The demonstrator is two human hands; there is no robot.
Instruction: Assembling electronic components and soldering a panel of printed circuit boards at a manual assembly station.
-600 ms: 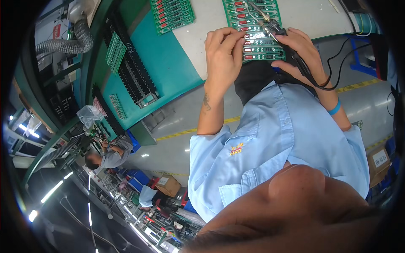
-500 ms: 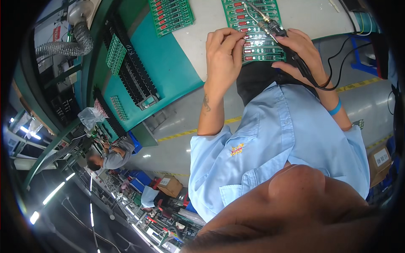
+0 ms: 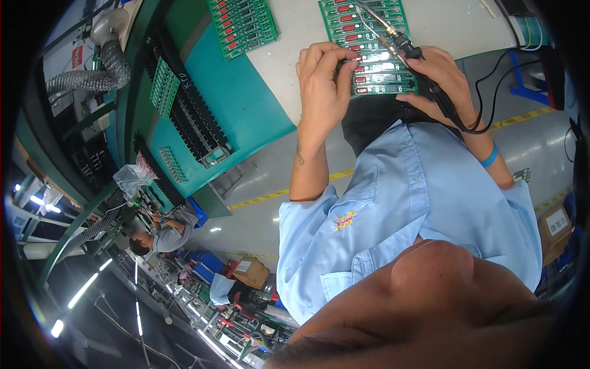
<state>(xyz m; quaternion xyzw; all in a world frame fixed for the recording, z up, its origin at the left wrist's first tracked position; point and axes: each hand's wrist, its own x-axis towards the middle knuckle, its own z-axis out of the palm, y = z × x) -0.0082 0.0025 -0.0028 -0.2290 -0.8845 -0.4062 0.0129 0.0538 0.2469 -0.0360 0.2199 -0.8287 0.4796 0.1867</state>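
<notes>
A green circuit board panel with rows of small red parts lies at the table's front edge. My left hand is at its left edge, thumb and fingertips pinched together over one row; what they hold, if anything, is too small to make out. My right hand grips a soldering iron by its black handle. The iron's metal end and a thin curved tube beside it slant up and left over the far part of the panel. Some of my right fingers are hidden behind the handle.
Another green panel lies farther left. A long black slotted rack stands on the green mat, with a smaller panel leaning on it. Black cables trail right from the iron. A co-worker sits at the bench, lower left.
The view has shifted slightly, so the panels and the rack appear a little lower and farther left. Both hands keep nearly the same pose, and the iron stays in my right hand.
</notes>
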